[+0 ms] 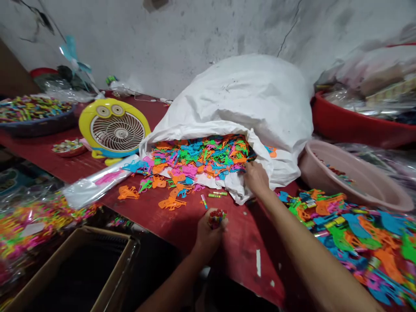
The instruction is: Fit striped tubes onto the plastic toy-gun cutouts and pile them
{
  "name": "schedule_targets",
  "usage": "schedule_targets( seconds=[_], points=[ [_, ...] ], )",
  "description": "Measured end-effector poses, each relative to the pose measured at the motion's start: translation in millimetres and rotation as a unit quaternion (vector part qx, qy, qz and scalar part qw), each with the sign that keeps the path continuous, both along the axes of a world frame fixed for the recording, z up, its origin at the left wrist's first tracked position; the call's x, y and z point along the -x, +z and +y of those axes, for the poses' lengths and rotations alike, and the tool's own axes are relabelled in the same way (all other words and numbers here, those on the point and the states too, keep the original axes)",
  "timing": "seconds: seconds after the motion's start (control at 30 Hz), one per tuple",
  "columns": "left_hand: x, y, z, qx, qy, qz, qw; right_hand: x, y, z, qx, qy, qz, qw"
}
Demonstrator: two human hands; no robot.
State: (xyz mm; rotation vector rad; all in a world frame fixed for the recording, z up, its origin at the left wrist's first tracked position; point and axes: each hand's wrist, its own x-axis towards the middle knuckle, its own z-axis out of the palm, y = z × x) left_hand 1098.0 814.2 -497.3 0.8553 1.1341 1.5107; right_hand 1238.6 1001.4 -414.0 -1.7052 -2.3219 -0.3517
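Note:
My left hand (209, 232) is closed around a bundle of small tubes with red ends (217, 218), held low over the red tabletop (175, 227). At the mouth of a big white sack (250, 95), my right hand (256, 177) grips its right edge or something beside it; its fingertips are partly hidden. Colourful flat plastic toy guns (201, 156) fill the sack's opening. Several orange toy guns (172, 203) have spilled onto the table in front. Loose little tubes (217, 194) lie between my two hands.
A yellow fan (118, 130) stands left of the sack. A pink basin (354, 173) and a heap of toy guns with tubes (364, 238) are on the right. An open cardboard box (130, 242) sits below the table edge. A blue basin (39, 125) holds many small pieces.

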Motion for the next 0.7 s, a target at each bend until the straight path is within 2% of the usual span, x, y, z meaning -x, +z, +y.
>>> schedule_targets(
  seconds=[0.13, 0.27, 0.47, 0.7],
  points=[
    [-2, -2.6, 2, 0.003, -0.009, -0.01, 1.0, 15, -13.3, 33, -0.018, -0.039, -0.013, 0.999],
    [-2, 5.2, 3, 0.024, 0.0, -0.003, 1.0, 13, -23.1, 35, -0.013, -0.03, -0.027, 0.999],
    [-1, 14.8, 2, 0.047, 0.011, -0.01, 0.999, 1, -27.7, 9, 0.001, 0.054, -0.039, 0.998],
    [-2, 10.3, 2, 0.053, 0.025, -0.013, 0.998, -9, -31.1, -50, 0.01, 0.14, -0.006, 0.99]
  ],
)
